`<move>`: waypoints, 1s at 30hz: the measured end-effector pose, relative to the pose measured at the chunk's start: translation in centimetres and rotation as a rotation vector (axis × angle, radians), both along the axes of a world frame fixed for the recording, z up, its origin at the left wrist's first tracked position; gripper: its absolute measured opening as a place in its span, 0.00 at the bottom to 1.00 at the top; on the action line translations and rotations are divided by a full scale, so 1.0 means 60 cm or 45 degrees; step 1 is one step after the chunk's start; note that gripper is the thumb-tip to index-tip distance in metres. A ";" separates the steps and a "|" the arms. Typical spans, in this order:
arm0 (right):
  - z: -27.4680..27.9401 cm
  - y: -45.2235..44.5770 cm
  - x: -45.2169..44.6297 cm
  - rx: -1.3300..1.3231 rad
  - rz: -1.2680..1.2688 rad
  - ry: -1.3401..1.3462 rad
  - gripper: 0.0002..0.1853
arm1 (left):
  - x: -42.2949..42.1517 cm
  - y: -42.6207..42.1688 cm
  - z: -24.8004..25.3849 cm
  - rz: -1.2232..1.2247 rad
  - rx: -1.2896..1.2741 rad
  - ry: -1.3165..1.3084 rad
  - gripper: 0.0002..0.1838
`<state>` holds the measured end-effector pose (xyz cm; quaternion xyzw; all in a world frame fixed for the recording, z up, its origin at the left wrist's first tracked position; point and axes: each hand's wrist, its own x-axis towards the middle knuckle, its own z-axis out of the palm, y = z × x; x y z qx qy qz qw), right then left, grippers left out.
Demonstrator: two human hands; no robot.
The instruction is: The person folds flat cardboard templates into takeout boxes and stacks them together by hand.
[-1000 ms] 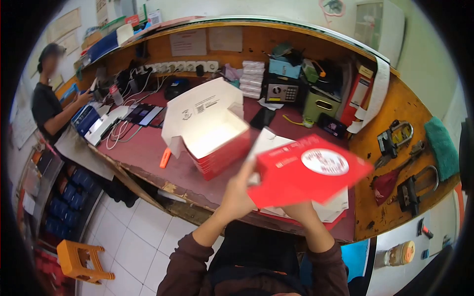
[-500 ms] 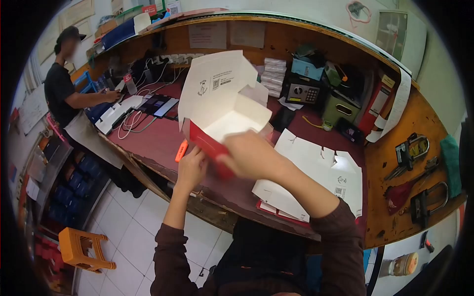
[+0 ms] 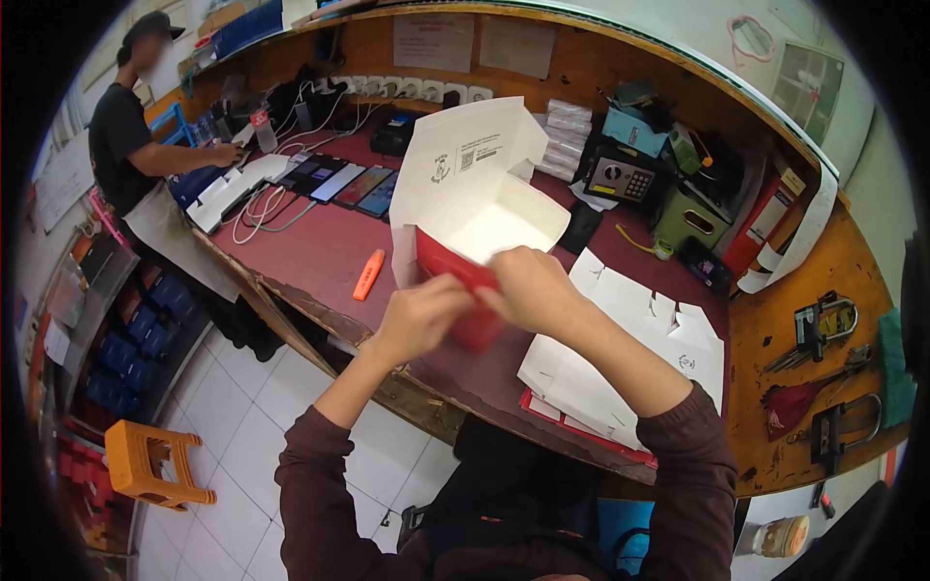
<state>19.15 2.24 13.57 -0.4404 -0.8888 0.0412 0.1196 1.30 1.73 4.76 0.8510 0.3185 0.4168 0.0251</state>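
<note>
1. Head view, your hands: your left hand (image 3: 424, 320) pinches at the red front wall (image 3: 441, 259) of the box (image 3: 477, 205), and your right hand (image 3: 538, 289) grips that wall's other end; blur hides the exact finger contact
2. Head view, progress: the box sits on the surface (image 3: 300, 263) in front of you, its white inner walls raised and its lid (image 3: 460, 145) standing open; the front wall looks unsettled and the lid unclosed, so those parts seem left, while the flat cartons (image 3: 620, 300) to its right are unfolded
3. Head view, surroundings: your right forearm crosses the flat cartons, an orange marker (image 3: 368, 275) lies left of the box, phones (image 3: 339, 184) with cables lie farther left, and a safe (image 3: 620, 176) stands behind; nothing visible blocks your hands
</note>
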 end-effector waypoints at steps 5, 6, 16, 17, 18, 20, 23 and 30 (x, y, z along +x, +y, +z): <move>-0.011 0.008 -0.011 0.086 0.019 -0.070 0.10 | 0.003 0.001 -0.007 -0.016 -0.045 -0.074 0.08; -0.016 0.010 -0.010 0.139 0.040 -0.084 0.08 | 0.005 0.001 -0.007 -0.001 -0.057 -0.094 0.09; -0.036 0.009 -0.028 0.281 0.046 -0.164 0.07 | 0.004 -0.002 -0.010 0.065 -0.039 -0.159 0.08; -0.040 0.008 -0.029 0.286 0.087 -0.205 0.07 | 0.004 -0.002 -0.012 0.070 -0.020 -0.165 0.08; -0.038 0.010 -0.032 0.293 0.130 -0.243 0.07 | 0.005 -0.007 -0.009 0.064 -0.013 -0.138 0.07; -0.020 0.039 -0.040 0.169 0.130 -0.213 0.08 | 0.009 -0.014 -0.002 0.065 0.017 -0.099 0.06; -0.019 0.063 -0.064 -0.042 0.095 0.113 0.09 | 0.016 -0.027 0.000 0.158 0.084 -0.036 0.06; 0.002 0.040 -0.077 0.289 0.113 -0.075 0.07 | -0.013 -0.002 -0.028 0.664 0.075 0.077 0.14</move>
